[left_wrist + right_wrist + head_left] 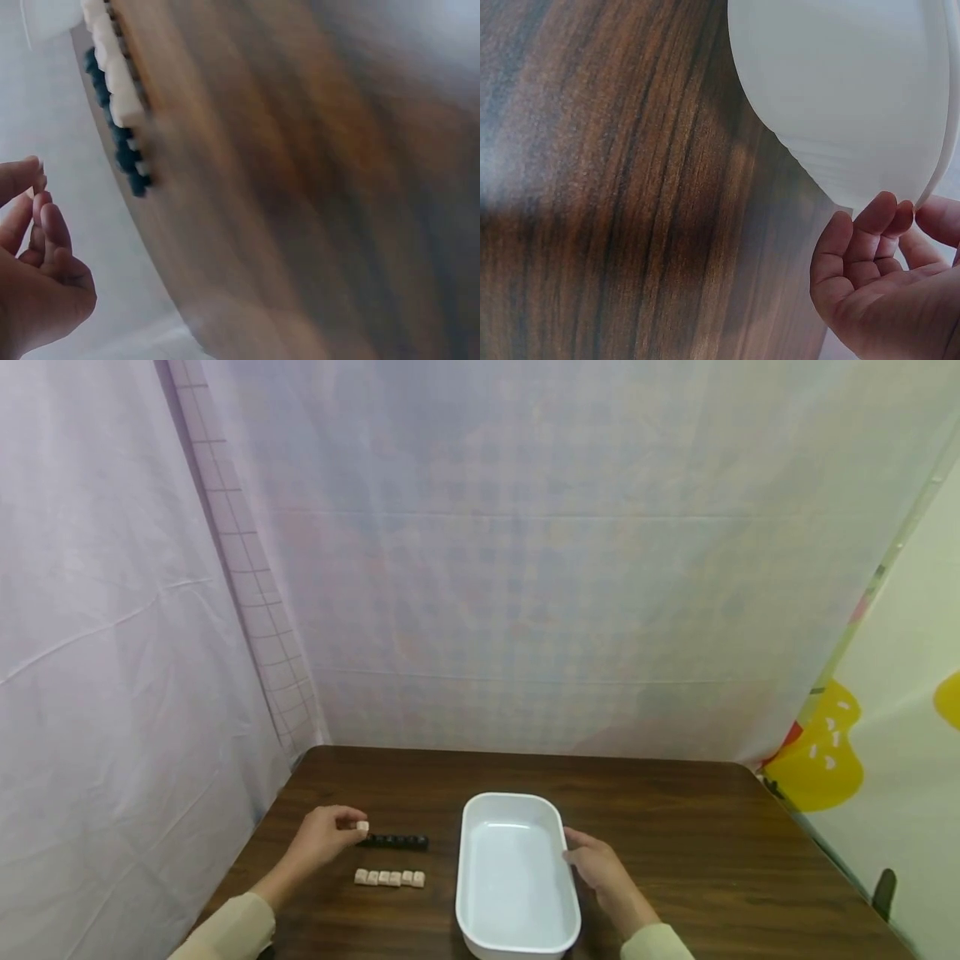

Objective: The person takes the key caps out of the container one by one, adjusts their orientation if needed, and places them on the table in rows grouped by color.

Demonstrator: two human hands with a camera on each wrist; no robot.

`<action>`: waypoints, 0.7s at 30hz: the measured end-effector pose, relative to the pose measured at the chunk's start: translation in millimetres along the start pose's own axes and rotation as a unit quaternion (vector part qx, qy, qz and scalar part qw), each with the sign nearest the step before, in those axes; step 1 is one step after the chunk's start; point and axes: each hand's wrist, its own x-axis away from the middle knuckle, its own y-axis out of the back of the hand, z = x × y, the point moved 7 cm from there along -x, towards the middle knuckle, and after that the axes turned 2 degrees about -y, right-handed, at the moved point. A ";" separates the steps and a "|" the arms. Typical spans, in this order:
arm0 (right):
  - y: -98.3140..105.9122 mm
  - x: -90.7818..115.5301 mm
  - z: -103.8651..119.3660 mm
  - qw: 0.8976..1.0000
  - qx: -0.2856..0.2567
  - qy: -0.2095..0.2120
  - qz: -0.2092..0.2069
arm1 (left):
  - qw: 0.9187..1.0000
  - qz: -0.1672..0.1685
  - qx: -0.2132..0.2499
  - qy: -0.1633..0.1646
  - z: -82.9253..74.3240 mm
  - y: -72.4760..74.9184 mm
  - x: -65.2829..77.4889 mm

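My left hand (321, 838) pinches a small white keycap (363, 827) between thumb and fingertips, just above the left end of a row of black keycaps (399, 842). Nearer the front lies a row of several white keycaps (390, 878), parallel to the black ones. In the left wrist view the pinched keycap is mostly hidden by the fingers. A white rectangular plastic tub (517, 881) stands right of the rows, with nothing inside. My right hand (603, 875) grips the tub's right rim; in the right wrist view the thumb and curled fingers (877, 214) meet at its edge.
Everything rests on a dark brown wood-grain table (697, 835). Pale curtains (517, 560) hang behind its far edge and along the left side. To the right is a white sheet with yellow shapes (817, 760).
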 end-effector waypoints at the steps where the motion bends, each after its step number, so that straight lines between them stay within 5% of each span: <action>1: 0.1 0.0 0.2 1.000 0.003 0.001 0.000 | 1.000 -0.001 -0.005 0.000 3.3 1.8 1.8; 10: -0.1 1.1 0.3 1.000 -0.007 -0.014 0.004 | 0.999 0.036 -0.017 0.013 30.1 7.0 16.5; 17: 0.7 -0.1 0.7 1.000 0.003 -0.002 -0.002 | 0.994 0.106 0.003 -0.010 38.6 -3.4 23.7; 21: 1.1 -0.6 -0.4 1.000 0.008 -0.011 -0.004 | 0.993 0.118 0.011 -0.021 40.7 -8.8 24.5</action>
